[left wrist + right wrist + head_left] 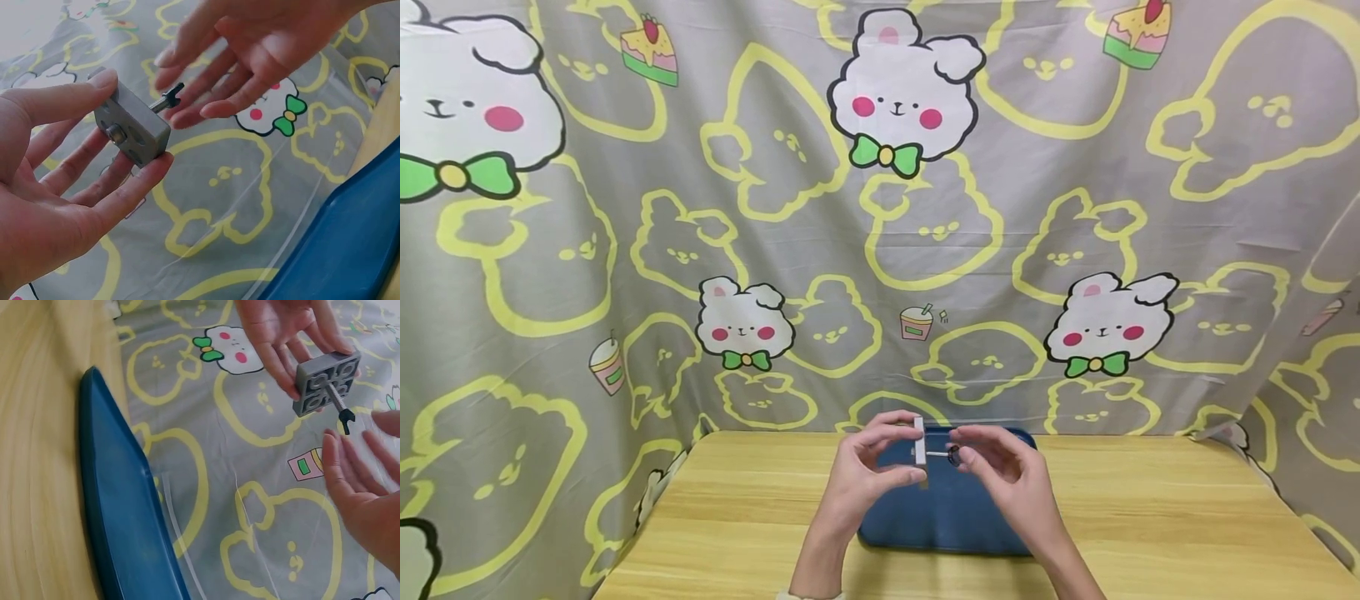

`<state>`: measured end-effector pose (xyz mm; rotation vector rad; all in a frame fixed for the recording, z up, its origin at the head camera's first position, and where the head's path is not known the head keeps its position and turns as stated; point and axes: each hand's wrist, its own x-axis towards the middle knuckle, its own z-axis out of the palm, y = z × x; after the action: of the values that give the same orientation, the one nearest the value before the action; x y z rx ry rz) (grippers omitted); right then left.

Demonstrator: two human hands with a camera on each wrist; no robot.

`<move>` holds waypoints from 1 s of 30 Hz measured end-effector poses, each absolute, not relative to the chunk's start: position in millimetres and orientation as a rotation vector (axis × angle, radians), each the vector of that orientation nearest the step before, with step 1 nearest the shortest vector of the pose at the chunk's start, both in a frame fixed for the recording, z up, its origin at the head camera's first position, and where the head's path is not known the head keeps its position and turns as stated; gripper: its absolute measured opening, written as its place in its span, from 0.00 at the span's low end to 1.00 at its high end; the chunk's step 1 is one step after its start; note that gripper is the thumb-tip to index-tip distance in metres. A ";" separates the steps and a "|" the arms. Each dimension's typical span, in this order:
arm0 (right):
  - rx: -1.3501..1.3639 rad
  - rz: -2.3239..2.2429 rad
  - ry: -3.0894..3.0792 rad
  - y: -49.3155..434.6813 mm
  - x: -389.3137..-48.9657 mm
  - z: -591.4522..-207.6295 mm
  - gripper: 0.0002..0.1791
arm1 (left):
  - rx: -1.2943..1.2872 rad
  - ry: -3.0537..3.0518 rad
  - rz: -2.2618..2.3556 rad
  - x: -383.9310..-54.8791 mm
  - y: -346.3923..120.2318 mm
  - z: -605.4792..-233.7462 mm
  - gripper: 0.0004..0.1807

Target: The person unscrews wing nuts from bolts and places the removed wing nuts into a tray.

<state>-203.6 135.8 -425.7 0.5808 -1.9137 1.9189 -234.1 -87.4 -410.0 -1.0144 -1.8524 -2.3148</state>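
Observation:
My left hand (867, 468) grips a grey square block (139, 125) by its edges, between the thumb and fingers. The block has several round recesses and stands on edge. Through it runs a threaded metal bolt (337, 397), with a black winged head (346, 417) sticking out toward the right hand. In the left wrist view the bolt's metal end (115, 133) shows on the other face. My right hand (1011, 467) hovers around the black head, its fingers loosely bent and spread. Both wrist views show a gap between those fingers and the head.
Below the hands, a dark blue tray (940, 525) lies on the light wooden table (737, 508). A grey curtain (820, 242) with cartoon bears hangs behind the table and along its sides.

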 end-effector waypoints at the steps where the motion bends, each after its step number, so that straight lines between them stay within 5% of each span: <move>1: 0.534 1.986 -1.923 135.9 -204.0 -425.1 0.14 | -1.020 -1.848 -2.323 -233.8 -87.1 -409.8 0.23; 10: 0.252 2.553 -2.025 144.9 -206.3 -420.3 0.26 | -1.045 -1.962 -2.243 -232.7 -84.3 -406.4 0.22; 30: 0.304 2.722 -2.041 154.4 -210.3 -426.1 0.21 | -1.091 -2.062 -2.159 -233.0 -78.0 -410.3 0.20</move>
<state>-210.3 154.4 -426.1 0.3040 -2.0410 2.7221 -233.0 -78.0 -410.3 -1.0910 -2.0616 -2.1589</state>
